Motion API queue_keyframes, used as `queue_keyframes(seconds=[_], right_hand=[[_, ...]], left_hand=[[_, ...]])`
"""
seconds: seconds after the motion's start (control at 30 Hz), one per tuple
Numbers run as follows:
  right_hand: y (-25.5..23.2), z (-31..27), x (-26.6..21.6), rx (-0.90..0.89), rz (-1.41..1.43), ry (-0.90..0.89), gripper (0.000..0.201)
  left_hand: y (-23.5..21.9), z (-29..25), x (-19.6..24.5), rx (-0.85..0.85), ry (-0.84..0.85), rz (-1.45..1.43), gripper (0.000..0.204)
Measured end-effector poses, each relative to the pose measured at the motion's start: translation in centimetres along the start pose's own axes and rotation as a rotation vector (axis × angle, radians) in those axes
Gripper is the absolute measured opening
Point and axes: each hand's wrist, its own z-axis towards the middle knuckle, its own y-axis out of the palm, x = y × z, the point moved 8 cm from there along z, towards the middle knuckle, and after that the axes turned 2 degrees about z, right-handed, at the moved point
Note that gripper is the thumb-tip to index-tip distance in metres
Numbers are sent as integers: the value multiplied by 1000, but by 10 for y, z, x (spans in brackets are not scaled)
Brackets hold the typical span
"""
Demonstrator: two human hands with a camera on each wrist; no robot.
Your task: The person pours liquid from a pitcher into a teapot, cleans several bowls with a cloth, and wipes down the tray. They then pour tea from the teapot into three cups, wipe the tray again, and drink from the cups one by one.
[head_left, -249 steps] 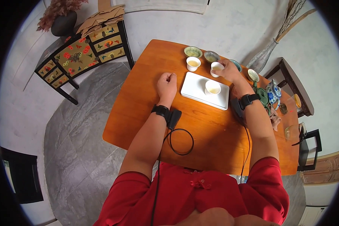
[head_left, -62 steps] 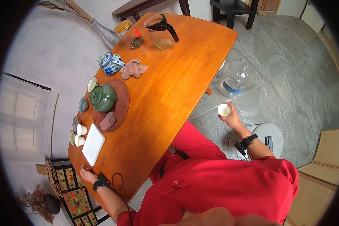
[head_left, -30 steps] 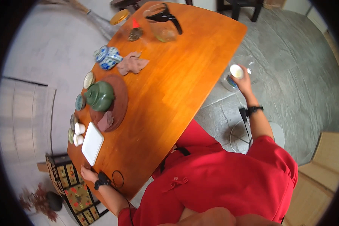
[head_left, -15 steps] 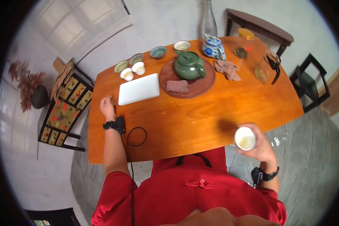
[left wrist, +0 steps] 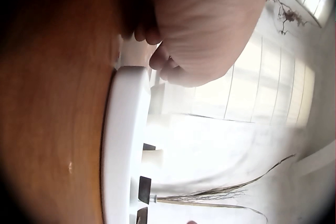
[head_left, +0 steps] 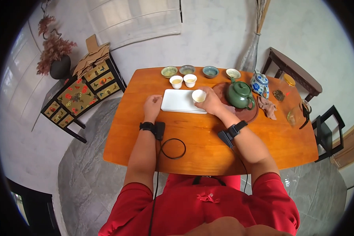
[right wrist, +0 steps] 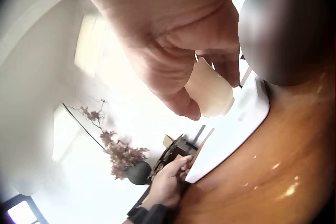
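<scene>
In the head view my right hand (head_left: 212,102) pinches a small white teacup (head_left: 198,96) with pale yellow liquid in it, at the right end of a white rectangular tray (head_left: 175,101). The right wrist view shows thumb and fingers on either side of the teacup (right wrist: 209,91), close over the tray. My left hand (head_left: 152,107) rests on the table just left of the tray, fingers loosely curled and holding nothing. Two more white teacups, one at left (head_left: 176,82) and one at right (head_left: 190,80), stand behind the tray with yellowish liquid inside.
Several patterned bowls (head_left: 210,71) line the table's back edge. Right of the tray, a green teapot (head_left: 240,94) sits on a round brown board (head_left: 248,116). Beyond are a blue-and-white teapot (head_left: 259,84), a crumpled cloth (head_left: 266,108) and a glass pitcher (head_left: 295,116).
My right hand has brought the teacup from beyond the table's right front edge back to the tray. The head view has swung back leftward. My left hand stays beside the tray.
</scene>
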Motion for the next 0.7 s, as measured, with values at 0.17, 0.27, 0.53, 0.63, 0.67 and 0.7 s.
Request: queue_keyframes(seconds=[0.17,0.27,0.53,0.63,0.67,0.7], right_hand=[[9,35,20,-6,-21,108,65],[-7,55,26,80,-60,154,67],[9,84,62,59,-357,188,67],[14,84,69,62,-324,219,70],[13,82,67,64,-321,220,72],[12,80,65,68,-319,227,72]], left_hand=[[6,-5,14,-107,-31,224,19],[8,-7,17,-149,-58,232,22],[11,-4,5,-181,-125,230,26],[12,-4,4,-197,-162,241,28],[13,-4,1,-201,-176,246,28],[14,-5,0,-208,-172,248,28]])
